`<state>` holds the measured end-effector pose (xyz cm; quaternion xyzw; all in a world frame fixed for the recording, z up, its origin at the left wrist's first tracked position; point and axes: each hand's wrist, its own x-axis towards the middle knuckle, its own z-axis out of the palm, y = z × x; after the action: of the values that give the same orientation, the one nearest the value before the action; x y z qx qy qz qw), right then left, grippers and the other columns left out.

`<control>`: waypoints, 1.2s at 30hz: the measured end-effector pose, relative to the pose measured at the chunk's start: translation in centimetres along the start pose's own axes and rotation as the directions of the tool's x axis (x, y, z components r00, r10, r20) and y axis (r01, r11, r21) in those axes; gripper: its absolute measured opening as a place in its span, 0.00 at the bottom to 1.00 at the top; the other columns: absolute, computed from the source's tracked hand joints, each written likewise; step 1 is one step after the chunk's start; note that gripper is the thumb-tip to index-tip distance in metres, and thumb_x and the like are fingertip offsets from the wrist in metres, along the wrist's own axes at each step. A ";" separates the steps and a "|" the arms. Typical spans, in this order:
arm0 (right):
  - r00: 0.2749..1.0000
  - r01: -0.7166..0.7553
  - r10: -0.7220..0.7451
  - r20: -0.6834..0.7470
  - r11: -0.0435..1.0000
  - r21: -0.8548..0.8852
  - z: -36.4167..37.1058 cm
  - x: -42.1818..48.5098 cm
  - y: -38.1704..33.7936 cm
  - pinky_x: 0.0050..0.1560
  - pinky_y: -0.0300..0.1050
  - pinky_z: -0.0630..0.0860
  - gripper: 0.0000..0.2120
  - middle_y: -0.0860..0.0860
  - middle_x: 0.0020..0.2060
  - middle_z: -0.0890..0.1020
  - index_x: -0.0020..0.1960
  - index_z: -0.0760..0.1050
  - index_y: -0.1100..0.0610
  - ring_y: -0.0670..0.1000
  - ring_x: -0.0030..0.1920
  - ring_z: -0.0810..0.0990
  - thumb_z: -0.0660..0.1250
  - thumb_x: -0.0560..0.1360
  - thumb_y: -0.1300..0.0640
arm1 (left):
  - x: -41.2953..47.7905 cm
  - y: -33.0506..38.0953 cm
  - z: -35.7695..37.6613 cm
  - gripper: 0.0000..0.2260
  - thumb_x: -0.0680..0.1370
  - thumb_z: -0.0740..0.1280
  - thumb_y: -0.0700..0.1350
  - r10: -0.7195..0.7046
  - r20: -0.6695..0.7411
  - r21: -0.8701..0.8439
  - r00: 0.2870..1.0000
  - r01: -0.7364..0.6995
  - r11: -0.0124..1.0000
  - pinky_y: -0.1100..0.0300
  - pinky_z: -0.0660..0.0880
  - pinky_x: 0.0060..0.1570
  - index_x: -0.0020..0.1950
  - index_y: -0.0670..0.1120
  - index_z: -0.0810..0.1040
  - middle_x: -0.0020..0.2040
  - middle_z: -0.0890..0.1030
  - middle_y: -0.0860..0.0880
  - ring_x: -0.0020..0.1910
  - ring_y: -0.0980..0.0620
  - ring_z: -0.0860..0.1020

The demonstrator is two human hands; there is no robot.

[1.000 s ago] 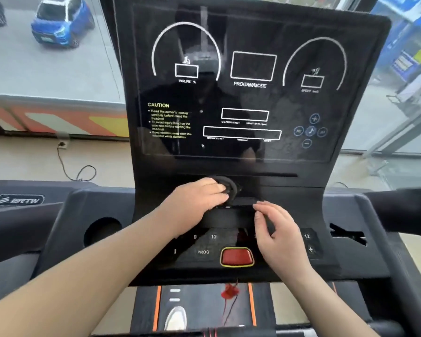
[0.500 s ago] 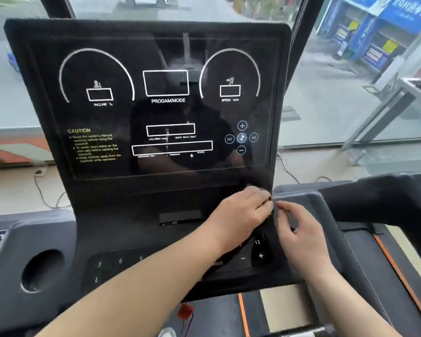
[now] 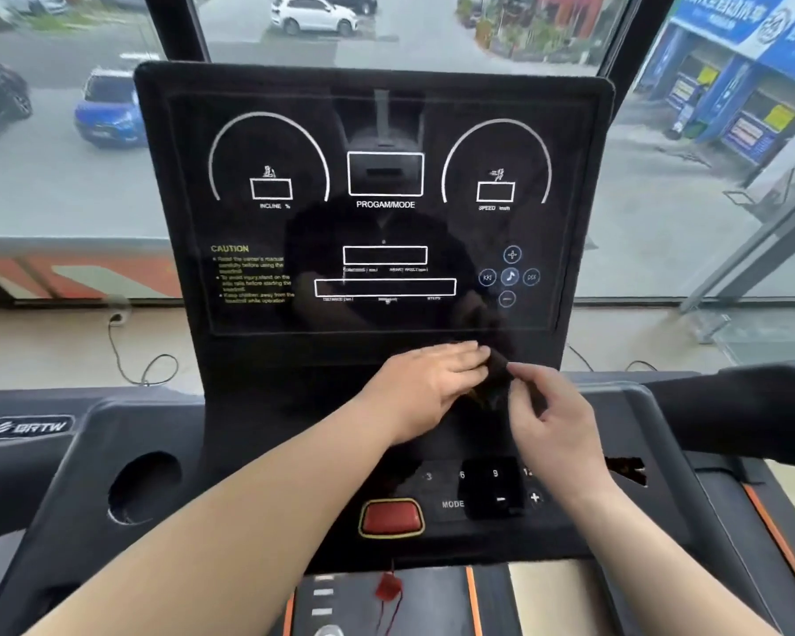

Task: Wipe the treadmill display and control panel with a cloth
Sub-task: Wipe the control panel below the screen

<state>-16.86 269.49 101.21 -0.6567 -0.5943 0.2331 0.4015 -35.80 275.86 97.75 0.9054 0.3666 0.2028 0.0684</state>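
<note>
The treadmill's black display (image 3: pixel 386 222) stands upright before me, dark, with white gauge outlines and yellow caution text. Below it lies the control panel (image 3: pixel 455 493) with number keys, a MODE key and a red stop button (image 3: pixel 390 517). A small dark cloth (image 3: pixel 494 381) is bunched between my hands just under the display's lower edge. My left hand (image 3: pixel 425 387) grips its left side with fingers closed over it. My right hand (image 3: pixel 549 415) pinches its right side between thumb and fingers. Most of the cloth is hidden by my fingers.
Grey console wings flank the panel, with a round cup holder (image 3: pixel 143 486) on the left and a black handrail (image 3: pixel 753 406) on the right. A red safety clip (image 3: pixel 389 587) hangs over the belt below. Behind the console is a window onto a street with cars.
My view has swung left so the display is centred again. Both hands, still together on the cloth, have lifted from the panel's right edge to just under the display.
</note>
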 end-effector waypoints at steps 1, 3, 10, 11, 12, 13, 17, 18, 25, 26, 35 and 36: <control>0.999 0.041 -0.041 0.024 0.999 -0.015 0.7 0.0 -0.6 0.61 0.43 0.76 0.11 0.44 0.52 0.85 0.59 0.83 0.53 0.46 0.56 0.82 0.66 0.80 0.61 | -1.5 -0.8 -0.5 0.18 0.82 0.59 0.43 -0.005 -0.019 0.012 1.000 0.005 1.000 0.54 0.71 0.71 0.70 0.48 0.80 0.74 0.76 0.51 0.74 0.50 0.73; 0.990 0.120 -0.117 0.072 0.992 -0.027 2.7 -0.3 -2.2 0.60 0.42 0.76 0.11 0.44 0.52 0.84 0.59 0.83 0.53 0.45 0.56 0.81 0.67 0.80 0.61 | -5.4 -2.8 -2.1 0.19 0.79 0.67 0.36 -0.035 -0.052 0.056 0.998 0.038 0.998 0.54 0.72 0.71 0.70 0.48 0.80 0.74 0.75 0.51 0.74 0.51 0.73; 0.967 0.143 -0.146 0.208 0.989 0.030 11.0 -2.1 -7.2 0.46 0.37 0.71 0.10 0.38 0.38 0.78 0.58 0.83 0.52 0.39 0.37 0.75 0.67 0.80 0.60 | -16.8 -8.5 -6.7 0.28 0.74 0.72 0.27 -0.184 -0.130 0.187 0.974 0.207 0.960 0.53 0.63 0.75 0.71 0.45 0.78 0.75 0.75 0.48 0.74 0.50 0.72; 0.963 0.139 -0.144 0.226 0.990 0.038 11.9 -2.4 -7.8 0.45 0.37 0.71 0.10 0.37 0.37 0.78 0.58 0.84 0.52 0.39 0.35 0.75 0.66 0.80 0.59 | -17.8 -9.1 -7.2 0.28 0.73 0.72 0.26 -0.208 -0.122 0.189 0.970 0.229 0.955 0.53 0.64 0.74 0.71 0.44 0.78 0.75 0.74 0.48 0.74 0.49 0.72; 0.958 0.134 -0.141 0.250 0.990 0.045 12.7 -2.7 -8.4 0.43 0.37 0.71 0.10 0.38 0.36 0.78 0.57 0.84 0.52 0.39 0.33 0.75 0.66 0.80 0.59 | -18.8 -9.4 -7.5 0.28 0.72 0.72 0.26 -0.236 -0.118 0.192 0.965 0.255 0.948 0.53 0.66 0.73 0.70 0.43 0.78 0.74 0.75 0.47 0.74 0.49 0.72; 0.951 0.127 -0.137 0.277 0.990 0.055 13.3 -3.0 -9.0 0.40 0.38 0.71 0.09 0.39 0.35 0.80 0.57 0.83 0.51 0.41 0.31 0.75 0.66 0.80 0.58 | -19.9 -9.8 -7.7 0.27 0.72 0.73 0.26 -0.269 -0.118 0.185 0.956 0.288 0.940 0.52 0.68 0.72 0.69 0.42 0.79 0.73 0.76 0.46 0.73 0.47 0.74; 0.934 0.050 -0.072 0.351 0.996 0.073 14.2 -4.6 -9.6 0.34 0.41 0.75 0.09 0.50 0.41 0.87 0.55 0.83 0.50 0.43 0.28 0.74 0.66 0.81 0.58 | -23.3 -8.3 -5.9 0.21 0.74 0.73 0.31 -0.456 -0.004 0.144 0.890 0.451 0.881 0.49 0.74 0.69 0.66 0.44 0.82 0.69 0.80 0.47 0.69 0.47 0.78; 0.936 0.023 -0.045 0.348 0.997 0.067 14.0 -5.3 -9.3 0.34 0.38 0.74 0.09 0.49 0.41 0.87 0.54 0.83 0.50 0.42 0.28 0.74 0.66 0.81 0.59 | -23.7 -7.3 -5.2 0.21 0.74 0.73 0.32 -0.491 0.025 0.137 0.871 0.484 0.864 0.48 0.78 0.65 0.65 0.45 0.83 0.68 0.81 0.49 0.69 0.47 0.78; 0.958 -0.199 0.187 0.219 0.980 0.031 9.8 -10.3 -5.6 0.41 0.36 0.77 0.09 0.47 0.39 0.87 0.50 0.83 0.47 0.48 0.37 0.83 0.67 0.80 0.60 | -19.9 -0.3 -5.1 0.12 0.80 0.65 0.43 -0.495 0.172 -0.188 0.852 0.522 0.832 0.62 0.77 0.58 0.57 0.50 0.86 0.55 0.85 0.56 0.57 0.52 0.79; 0.959 -0.204 0.197 0.202 0.979 0.018 8.9 -10.8 -5.2 0.43 0.37 0.78 0.09 0.45 0.38 0.87 0.49 0.83 0.47 0.46 0.39 0.84 0.67 0.80 0.59 | -19.0 0.8 -5.2 0.11 0.79 0.68 0.43 -0.544 0.157 -0.309 0.824 0.564 0.766 0.70 0.74 0.57 0.58 0.51 0.87 0.55 0.86 0.56 0.57 0.56 0.81; 0.870 -0.491 0.458 0.181 0.777 0.394 -4.5 -17.4 -2.6 0.40 0.50 0.84 0.17 0.57 0.37 0.86 0.46 0.85 0.61 0.53 0.37 0.86 0.69 0.80 0.47 | -12.3 19.2 -3.2 0.13 0.77 0.73 0.34 -0.430 -0.007 -0.757 0.903 0.276 0.592 0.65 0.78 0.57 0.54 0.51 0.87 0.53 0.87 0.59 0.55 0.60 0.83; 0.867 -0.485 0.479 0.139 0.746 0.456 -6.7 -18.7 -1.8 0.39 0.48 0.83 0.14 0.57 0.37 0.86 0.46 0.85 0.60 0.53 0.37 0.85 0.70 0.80 0.50 | -11.7 21.9 -2.7 0.13 0.78 0.71 0.34 -0.407 0.017 -0.792 0.913 0.261 0.552 0.67 0.78 0.56 0.54 0.51 0.87 0.54 0.86 0.59 0.56 0.60 0.83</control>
<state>-16.12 249.65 103.27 -0.6668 -0.3312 0.4716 0.4726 -30.64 251.89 102.48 0.6774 0.4118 0.4001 0.4599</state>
